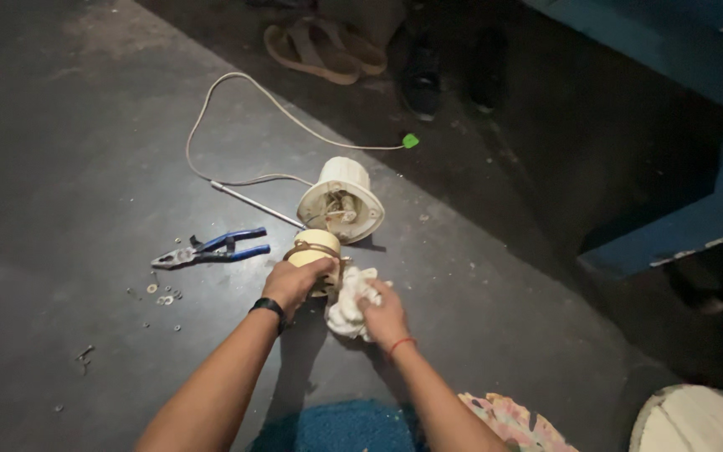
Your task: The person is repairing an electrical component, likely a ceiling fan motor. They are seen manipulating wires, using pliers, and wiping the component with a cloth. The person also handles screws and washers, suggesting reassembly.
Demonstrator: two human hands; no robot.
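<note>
My left hand (293,283) grips a cream-coloured motor part (316,248) wound with copper wire, low over the dark floor. My right hand (383,316) presses a crumpled white cloth (350,303) against the side of that part. Just beyond stands a white round housing (343,201), tilted on its side, with wires and metal pieces showing inside. A thin metal rod (253,203) and a pale cable (236,125) with a green tip (411,141) run out from the housing.
Blue-handled pliers (211,249) lie on the floor to the left, with small washers and screws (163,295) scattered near them. Sandals (324,48) and dark shoes (422,79) sit at the back. A blue structure (688,192) rises on the right.
</note>
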